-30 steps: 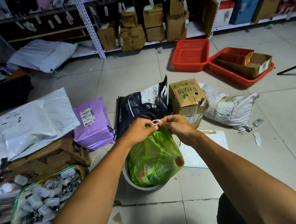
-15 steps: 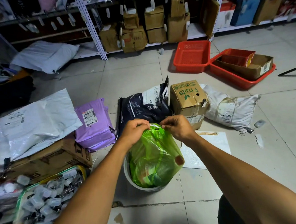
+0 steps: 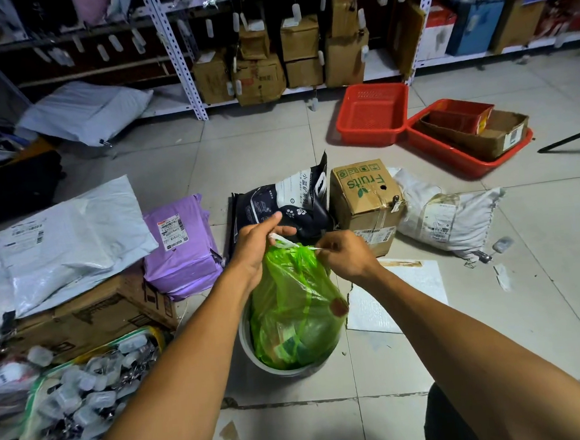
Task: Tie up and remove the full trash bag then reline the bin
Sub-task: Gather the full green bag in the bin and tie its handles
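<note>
A full green trash bag (image 3: pixel 294 305) stands in a small white bin (image 3: pixel 249 349) on the tiled floor, its top gathered above the rim. My left hand (image 3: pixel 256 242) pinches one white drawstring end at the bag's top left. My right hand (image 3: pixel 346 253) pinches the other string end at the top right. The two hands are a short way apart with the bag's neck between them.
Behind the bin lie a dark pet-food bag (image 3: pixel 280 203), a "Fruits" carton (image 3: pixel 366 200) and a white sack (image 3: pixel 446 219). Purple parcel (image 3: pixel 180 248), grey mailers and a cardboard box sit left. Red baskets (image 3: pixel 372 114) and shelving stand farther back. A white sheet (image 3: pixel 407 290) lies right of the bin.
My hands, together at the bag's top a second ago, have drawn apart, left hand up and left, right hand to the right, each with a string end.
</note>
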